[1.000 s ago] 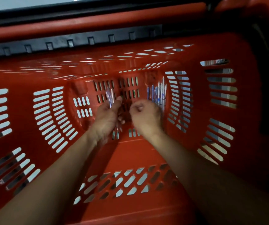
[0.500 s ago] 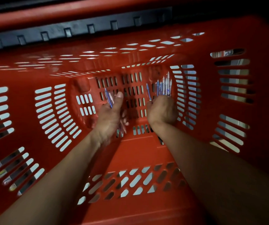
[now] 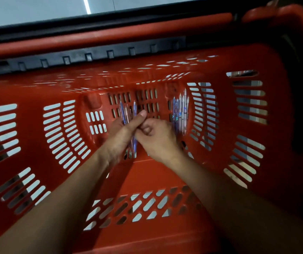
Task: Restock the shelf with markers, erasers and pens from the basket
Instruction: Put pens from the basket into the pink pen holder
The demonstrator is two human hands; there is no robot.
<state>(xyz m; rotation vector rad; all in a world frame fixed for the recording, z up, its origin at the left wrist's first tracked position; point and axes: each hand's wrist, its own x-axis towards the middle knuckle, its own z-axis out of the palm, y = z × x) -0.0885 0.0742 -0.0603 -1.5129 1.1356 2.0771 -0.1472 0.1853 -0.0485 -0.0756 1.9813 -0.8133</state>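
Note:
Both my hands reach deep into the red plastic basket [image 3: 156, 176]. My left hand [image 3: 120, 136] grips a small bunch of clear blue pens [image 3: 126, 113], thumb pointing up along them. My right hand [image 3: 159, 137] is pressed against the left one, its curled fingers pinching the pens where they stick out below the left palm. Several more loose pens [image 3: 180, 109] lie on the basket floor to the right, just beyond my right hand. No markers or erasers show.
The basket's slotted walls close in on all sides. Its red handle bar [image 3: 110, 36] and a black rail [image 3: 99, 55] run across the top. A pale floor [image 3: 37, 10] shows beyond.
My right hand reached to the loose pens on the right half a second ago. It has come back left and now meets the left hand's bunch.

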